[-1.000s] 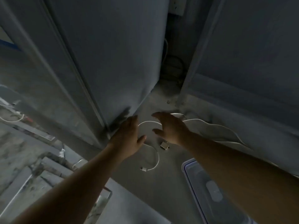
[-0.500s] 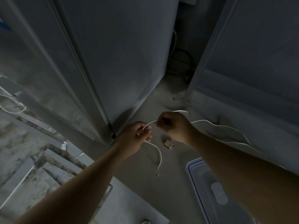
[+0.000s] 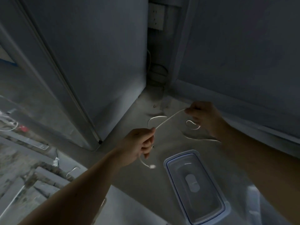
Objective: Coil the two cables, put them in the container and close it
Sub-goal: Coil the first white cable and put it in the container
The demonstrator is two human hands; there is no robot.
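A thin white cable (image 3: pixel 168 119) stretches taut between my two hands above the grey counter. My left hand (image 3: pixel 138 146) is closed on one part of it, and the cable's plug end (image 3: pixel 152 166) dangles below that fist. My right hand (image 3: pixel 203 117) pinches the cable farther right. More white cable (image 3: pixel 193 127) lies in loose curves on the counter under my right hand; whether it is the second cable I cannot tell. A clear rectangular plastic container lid (image 3: pixel 194 184) with a blue rim lies flat near the front right.
A tall grey appliance (image 3: pixel 90 54) rises at the left, and a grey wall panel (image 3: pixel 243 62) at the right. A wall socket (image 3: pixel 156 18) sits in the gap between them. Beyond the counter's left edge (image 3: pixel 97 181) are steps and clutter on the floor.
Both hands went from flat above the cable to gripping it, then lifted it and pulled apart. The view has tilted, showing more of the lid.
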